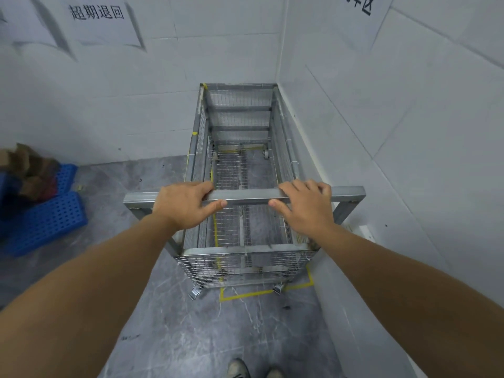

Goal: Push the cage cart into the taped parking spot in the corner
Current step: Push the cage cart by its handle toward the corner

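- Two shoe tips [252, 370] peek in at the bottom edge, standing on the grey marbled floor [191, 336].
- Both bare forearms stretch forward and a little down, meeting at the cage cart's handle bar [245, 196].
- Left hand [184, 207] lies on the bar, fingers draped over the far edge, thumb hooked under the near side: closed around the handle bar.
- Right hand [305, 205] mirrors it just beside, fingers curled over the top, thumb pointing inward below the bar, likewise gripping it.
- Now the cage cart [240, 165] itself: a long, narrow frame of grey metal tube, wire mesh on its sides and floor, open on top, nothing inside.
- Its far end sits tight in the corner, right side running along the white tiled wall [381, 118].
- Small castors [195, 292] show under the near end.
- Yellow floor tape [261, 292] marks the spot; the near strip lies just in front of the castors, and another strip shows through the mesh floor.
- Off to the left, blue perforated pallets [46, 222] lie against the wall, well apart from the cart.
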Demonstrator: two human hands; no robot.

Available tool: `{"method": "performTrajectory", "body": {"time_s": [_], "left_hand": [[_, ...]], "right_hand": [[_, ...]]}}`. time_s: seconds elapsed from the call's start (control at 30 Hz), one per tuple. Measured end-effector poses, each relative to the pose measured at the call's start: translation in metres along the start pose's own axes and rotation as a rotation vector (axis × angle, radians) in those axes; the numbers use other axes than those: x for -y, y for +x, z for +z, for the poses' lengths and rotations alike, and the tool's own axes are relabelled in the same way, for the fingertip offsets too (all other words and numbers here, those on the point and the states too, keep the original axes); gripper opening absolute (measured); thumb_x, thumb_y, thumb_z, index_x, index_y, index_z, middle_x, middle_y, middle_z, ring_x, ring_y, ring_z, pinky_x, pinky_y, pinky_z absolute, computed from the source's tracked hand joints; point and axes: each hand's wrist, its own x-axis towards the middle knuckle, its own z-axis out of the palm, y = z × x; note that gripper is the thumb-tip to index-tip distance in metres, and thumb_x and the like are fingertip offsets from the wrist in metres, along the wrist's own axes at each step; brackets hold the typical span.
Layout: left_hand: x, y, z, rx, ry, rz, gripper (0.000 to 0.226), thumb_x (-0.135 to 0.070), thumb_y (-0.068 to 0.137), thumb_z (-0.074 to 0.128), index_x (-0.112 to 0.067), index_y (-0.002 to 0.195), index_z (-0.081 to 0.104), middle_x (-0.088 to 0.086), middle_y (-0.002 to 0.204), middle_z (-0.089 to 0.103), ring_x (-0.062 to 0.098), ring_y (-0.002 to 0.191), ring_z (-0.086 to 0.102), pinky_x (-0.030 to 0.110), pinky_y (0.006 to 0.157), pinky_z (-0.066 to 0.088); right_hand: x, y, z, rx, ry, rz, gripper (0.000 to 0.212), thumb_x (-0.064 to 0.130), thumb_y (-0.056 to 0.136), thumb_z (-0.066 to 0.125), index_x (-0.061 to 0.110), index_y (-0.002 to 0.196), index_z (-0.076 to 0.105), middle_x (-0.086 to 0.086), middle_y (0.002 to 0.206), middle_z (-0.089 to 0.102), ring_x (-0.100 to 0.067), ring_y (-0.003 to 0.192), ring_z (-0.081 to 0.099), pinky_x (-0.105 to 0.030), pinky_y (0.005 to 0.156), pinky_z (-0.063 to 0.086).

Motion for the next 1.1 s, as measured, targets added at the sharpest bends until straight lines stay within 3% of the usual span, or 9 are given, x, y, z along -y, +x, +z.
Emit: {"method": "performTrajectory", "body": {"time_s": [0.23,0.5,0.8,1.1], "left_hand": [[-0.01,0.008,-0.007,0.092,-0.131,-0.159,0.06,-0.079,0.085,0.014,-0.039,0.1,0.055,-0.011,0.089,0.057,0.015,0.085,0.055,0.033,0.067,0.04],[-0.01,0.007,-0.005,0.08,-0.086,-0.138,0.069,-0.081,0.083,0.008,-0.039,0.099,0.06,-0.011,0.089,0.057,0.015,0.087,0.055,0.038,0.072,0.051],[-0.009,0.008,0.0,0.06,-0.032,-0.169,0.072,-0.081,0.083,0.006,-0.034,0.087,0.061,-0.012,0.081,0.056,0.013,0.077,0.055,0.031,0.061,0.045],[-0.012,0.006,0.0,0.044,-0.046,-0.167,0.065,-0.075,0.088,0.014,-0.036,0.097,0.064,-0.012,0.093,0.057,0.011,0.088,0.052,0.03,0.061,0.037]], "right_hand": [[0.005,0.0,-0.006,0.006,0.027,0.039,0.05,0.071,0.091,0.024,0.034,0.108,0.053,0.01,0.105,0.06,-0.02,0.103,0.051,-0.042,0.095,0.022],[0.006,-0.001,-0.003,0.018,-0.013,0.039,0.055,0.071,0.092,0.021,0.031,0.111,0.053,0.007,0.106,0.059,-0.022,0.104,0.05,-0.043,0.097,0.024],[0.004,-0.001,0.002,-0.028,-0.021,0.026,0.053,0.07,0.093,0.021,0.032,0.109,0.054,0.007,0.104,0.059,-0.021,0.101,0.051,-0.043,0.095,0.026],[0.009,-0.002,0.009,-0.119,-0.004,0.028,0.055,0.068,0.094,0.024,0.028,0.108,0.059,0.007,0.102,0.062,-0.022,0.098,0.053,-0.044,0.095,0.028]]}}
